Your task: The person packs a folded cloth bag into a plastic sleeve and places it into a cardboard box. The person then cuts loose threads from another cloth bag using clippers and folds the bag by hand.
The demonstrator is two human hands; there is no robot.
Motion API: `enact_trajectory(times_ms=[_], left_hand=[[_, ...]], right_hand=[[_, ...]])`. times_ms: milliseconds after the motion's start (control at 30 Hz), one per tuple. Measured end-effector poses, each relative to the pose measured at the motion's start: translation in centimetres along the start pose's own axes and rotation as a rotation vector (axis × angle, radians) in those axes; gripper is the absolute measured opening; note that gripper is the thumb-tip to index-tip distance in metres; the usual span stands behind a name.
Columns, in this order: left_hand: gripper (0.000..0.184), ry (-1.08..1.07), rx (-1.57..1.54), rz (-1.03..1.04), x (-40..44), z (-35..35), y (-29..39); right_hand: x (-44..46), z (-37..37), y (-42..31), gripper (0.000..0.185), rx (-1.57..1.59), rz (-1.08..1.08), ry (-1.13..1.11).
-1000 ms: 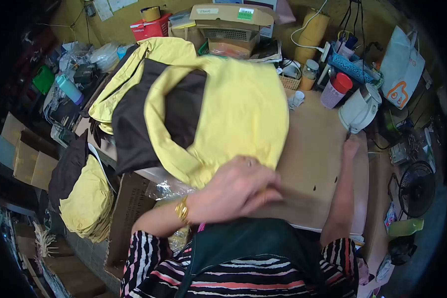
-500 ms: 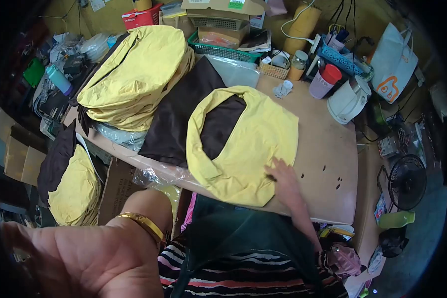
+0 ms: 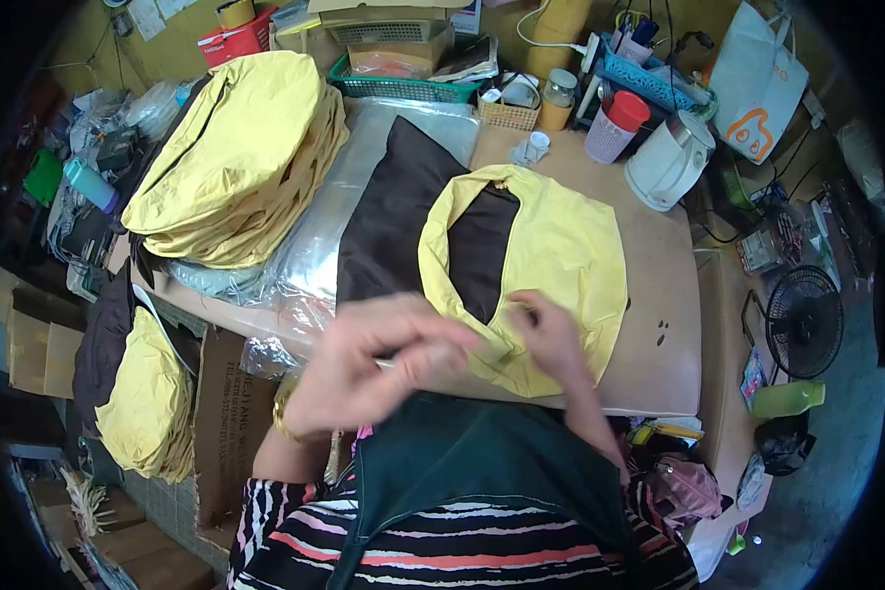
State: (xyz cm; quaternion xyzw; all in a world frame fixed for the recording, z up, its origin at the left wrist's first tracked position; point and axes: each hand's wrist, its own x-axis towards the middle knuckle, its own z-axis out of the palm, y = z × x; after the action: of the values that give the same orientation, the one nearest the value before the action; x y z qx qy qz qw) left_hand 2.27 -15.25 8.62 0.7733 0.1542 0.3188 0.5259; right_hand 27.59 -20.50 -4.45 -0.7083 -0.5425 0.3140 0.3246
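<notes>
Fabric (image 3: pixel 575 236), yellow with an oval opening, lies on the worktop (image 3: pixel 667 275) in front of you, dark cloth (image 3: pixel 388 216) showing inside the opening and spreading to its left. Your right hand (image 3: pixel 549 342) is over the near part, fingers curled; your left hand (image 3: pixel 379 369) is blurred by the near-left edge. For neither grip can I tell whether it is clamped on the fabric. You seem to be arranging this piece; the next move would call for a sure hold on the creased near edge.
</notes>
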Motion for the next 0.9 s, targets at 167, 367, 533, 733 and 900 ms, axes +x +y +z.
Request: enact_trajectory(times_ms=[167, 367, 533, 733, 900], left_hand=[[0.066, -0.405, -0.758, 0.291, 1.7, 5.7, 4.2], [0.059, -0.343, -1.166, 0.053, 1.0, 15.3, 6.3], [0.022, -0.750, -0.515, -0.168, 3.2, 6.7, -2.2], [0.023, -0.842, -0.069, -0.351, -0.3, 9.4, -14.0], [0.028, -1.008, 0.208, -0.227, -0.9, 11.3, -15.1]], right_hand=[[1.1, 6.1, 0.5, 0.047, -0.222, -0.232, 0.011], [1.8, 5.2, 2.2, 0.033, -0.115, -0.364, -0.049], [2.4, 3.1, 5.9, 0.014, 0.976, 0.142, 0.152], [3.4, 2.4, 6.2, 0.013, 1.104, 0.226, 0.129], [3.5, 3.1, 6.1, 0.015, 1.092, 0.125, 0.069]])
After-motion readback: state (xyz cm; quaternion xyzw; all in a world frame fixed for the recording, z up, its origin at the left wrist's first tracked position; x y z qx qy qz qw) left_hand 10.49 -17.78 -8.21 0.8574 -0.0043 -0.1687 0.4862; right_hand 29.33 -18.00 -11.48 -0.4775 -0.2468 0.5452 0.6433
